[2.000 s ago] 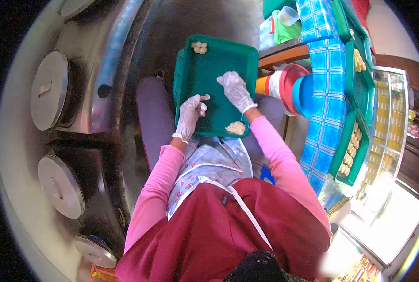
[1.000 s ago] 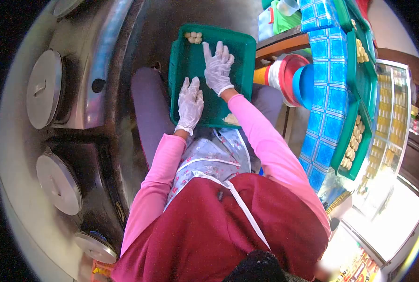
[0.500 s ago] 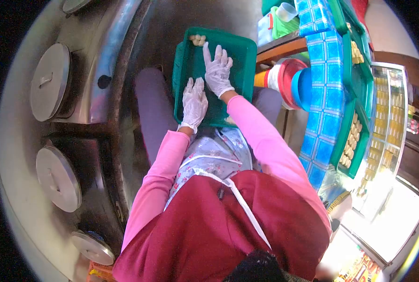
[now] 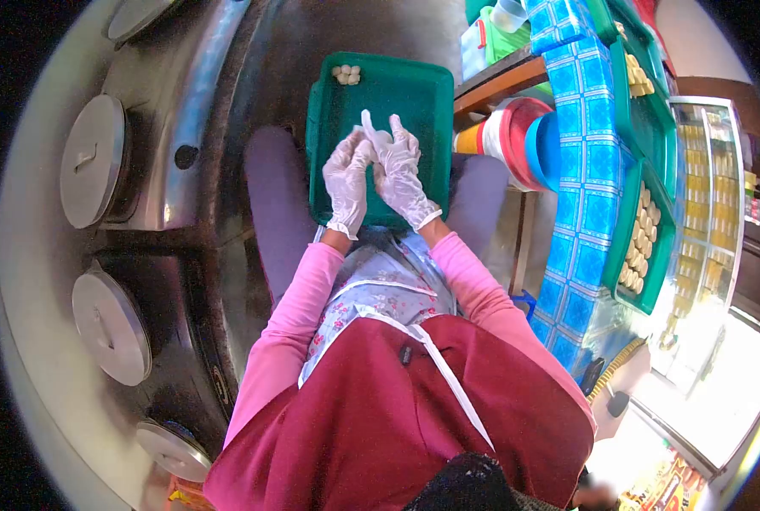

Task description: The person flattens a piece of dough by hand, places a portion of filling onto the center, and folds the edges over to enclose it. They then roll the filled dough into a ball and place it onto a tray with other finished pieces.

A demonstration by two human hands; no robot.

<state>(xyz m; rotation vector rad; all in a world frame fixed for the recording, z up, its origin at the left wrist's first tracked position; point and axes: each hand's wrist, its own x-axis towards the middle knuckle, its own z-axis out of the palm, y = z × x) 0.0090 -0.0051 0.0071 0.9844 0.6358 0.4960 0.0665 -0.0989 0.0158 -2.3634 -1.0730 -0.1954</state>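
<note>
A green tray [image 4: 431, 128] rests across my lap, with a small cluster of pale dough pieces [image 4: 347, 75] in its far left corner. Over the middle of the tray my hands meet, both in thin clear gloves. My left hand [image 4: 347, 175] has its fingers bent in and pressed together against the right one. Thumb and fingers of my right hand [image 4: 401, 170] close towards the left fingertips, while its index finger points up. Something whitish shows between the fingertips, too small to tell from the glove plastic.
Pots with metal lids [image 4: 94, 162] line the left side. At right, a table with a blue checked cloth [image 4: 577, 179] bears green trays [image 4: 659, 289] of shaped dough pieces [image 4: 640, 243]. Red and blue round tubs [image 4: 529, 140] stand below it. A glass display case [image 4: 705, 187] is beyond.
My right hand has drawn back from near the dough cluster, and my left has moved up to meet it. The pale piece near the tray's near right edge no longer shows.
</note>
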